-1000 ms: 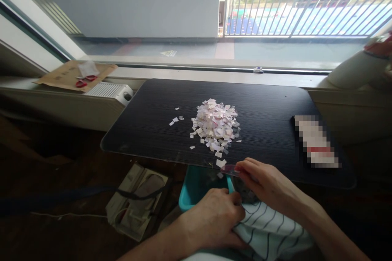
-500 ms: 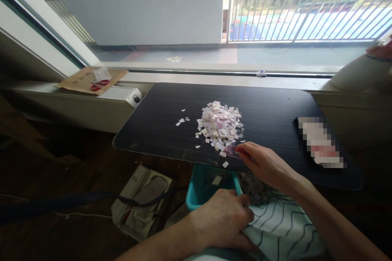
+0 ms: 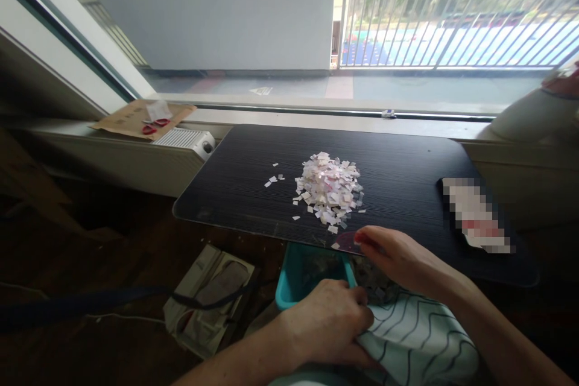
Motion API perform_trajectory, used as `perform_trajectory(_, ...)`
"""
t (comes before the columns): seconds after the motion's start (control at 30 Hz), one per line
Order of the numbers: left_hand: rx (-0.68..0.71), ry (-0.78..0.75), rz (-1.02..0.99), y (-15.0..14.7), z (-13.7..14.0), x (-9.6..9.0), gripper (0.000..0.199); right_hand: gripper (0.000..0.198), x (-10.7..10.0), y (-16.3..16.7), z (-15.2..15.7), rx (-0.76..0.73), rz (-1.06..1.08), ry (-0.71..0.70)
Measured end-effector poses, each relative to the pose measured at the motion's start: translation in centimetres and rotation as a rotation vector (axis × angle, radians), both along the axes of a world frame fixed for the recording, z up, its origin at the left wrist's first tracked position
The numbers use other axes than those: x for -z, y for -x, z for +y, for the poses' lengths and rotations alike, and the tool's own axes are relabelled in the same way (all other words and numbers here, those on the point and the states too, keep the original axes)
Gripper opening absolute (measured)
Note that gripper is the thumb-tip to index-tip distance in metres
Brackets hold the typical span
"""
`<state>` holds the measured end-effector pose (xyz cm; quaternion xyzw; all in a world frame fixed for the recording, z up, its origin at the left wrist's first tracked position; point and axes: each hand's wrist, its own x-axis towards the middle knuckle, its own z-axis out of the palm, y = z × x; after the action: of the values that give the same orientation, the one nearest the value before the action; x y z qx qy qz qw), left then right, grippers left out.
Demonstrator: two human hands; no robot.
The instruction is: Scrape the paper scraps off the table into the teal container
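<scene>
A heap of small white and pale pink paper pieces (image 3: 329,184) lies on the black table (image 3: 235,163). My right hand (image 3: 391,253) is at the table's near edge, closed on a thin, see-through pinkish flat piece (image 3: 347,242) with a red part at the fingers. That piece lies low against the tabletop, beside a loose scrap. Under the edge is a teal plastic bin (image 3: 284,283), with some scraps inside. My left hand (image 3: 328,313) is closed over the bin's near right rim; its fingertips are partly hidden. A striped pale green cloth (image 3: 420,332) is beneath both wrists.
A blurred-out flat object (image 3: 474,214) rests at the table's right. Red-handled scissors (image 3: 154,125) lie on a brown envelope (image 3: 108,123) on the sill at left, near a white heater (image 3: 190,140). An open box (image 3: 210,301) stands on the floor.
My right hand has drawn the pinkish piece toward the near table edge, away from the heap. A scrap that was over the bin opening is no longer there. My left hand keeps its place.
</scene>
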<state>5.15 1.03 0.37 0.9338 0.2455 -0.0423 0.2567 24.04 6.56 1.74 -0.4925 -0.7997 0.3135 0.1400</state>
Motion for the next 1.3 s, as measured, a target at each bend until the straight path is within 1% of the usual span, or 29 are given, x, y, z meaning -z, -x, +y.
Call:
perform_trajectory(0.13,-0.018,-0.002,0.000,0.0,0.2,-0.2,0.049,0.019,0.2,0.5,0.9,0.067,0.007,-0.069)
perform_trajectory(0.2,-0.032,0.004,-0.014,0.1,0.2,-0.2,0.049,0.019,0.3,0.4,1.2,0.084,-0.036,-0.069)
perform_trajectory(0.3,-0.044,0.015,-0.035,0.2,0.1,-0.2,0.049,0.016,0.3,-0.4,1.3,0.130,-0.100,-0.046)
perform_trajectory(0.4,-0.043,0.018,-0.035,0.2,0.1,-0.2,0.050,0.016,0.2,-1.0,1.0,0.176,-0.094,-0.024)
perform_trajectory(0.53,-0.046,0.016,-0.073,0.3,0.2,0.2,0.050,0.016,0.3,-0.5,0.5,0.173,-0.095,0.034)
perform_trajectory(0.63,-0.049,0.014,-0.080,0.4,0.1,0.5,0.048,0.018,0.7,-0.1,0.6,0.127,-0.013,0.089)
perform_trajectory(0.7,-0.054,0.006,-0.084,0.6,0.0,0.7,0.046,0.018,1.3,-0.6,1.1,0.131,0.067,0.114)
perform_trajectory(0.77,-0.061,0.003,-0.090,0.7,-0.1,0.9,0.045,0.022,2.0,-1.8,2.1,0.214,0.112,0.080)
perform_trajectory(0.8,-0.066,0.002,-0.093,0.7,-0.2,0.9,0.045,0.027,2.3,-2.5,2.7,0.277,0.091,0.035)
perform_trajectory(0.87,-0.075,0.000,-0.091,0.7,-0.2,0.9,0.045,0.031,2.6,-4.1,3.8,0.399,-0.040,-0.083)
perform_trajectory(0.9,-0.078,-0.002,-0.087,0.7,-0.2,0.9,0.045,0.034,2.6,-4.7,4.2,0.420,-0.139,-0.104)
perform_trajectory(0.97,-0.075,-0.002,-0.077,0.7,-0.2,0.9,0.045,0.040,2.2,-5.3,4.5,0.441,-0.335,-0.211)
perform_trajectory(1.03,-0.067,0.001,-0.069,0.6,-0.1,0.9,0.046,0.041,1.5,-4.8,4.2,0.412,-0.429,-0.349)
perform_trajectory(1.07,-0.063,0.002,-0.069,0.6,-0.1,0.9,0.046,0.038,1.1,-4.1,3.8,0.372,-0.421,-0.407)
perform_trajectory(1.1,-0.057,0.003,-0.072,0.6,0.0,0.9,0.046,0.032,0.8,-3.3,3.3,0.310,-0.364,-0.421)
perform_trajectory(1.13,-0.050,0.004,-0.075,0.6,0.0,0.9,0.046,0.028,0.6,-2.3,2.9,0.207,-0.285,-0.391)
perform_trajectory(1.2,-0.039,0.010,-0.084,0.6,0.1,1.0,0.046,0.029,0.3,-0.4,2.1,-0.031,-0.167,-0.280)
perform_trajectory(1.23,-0.037,0.016,-0.086,0.7,0.1,1.0,0.046,0.032,0.3,0.4,1.8,-0.110,-0.163,-0.234)
perform_trajectory(1.3,-0.048,0.023,-0.090,0.8,0.1,1.1,0.047,0.036,0.5,1.5,1.6,-0.181,-0.215,-0.206)
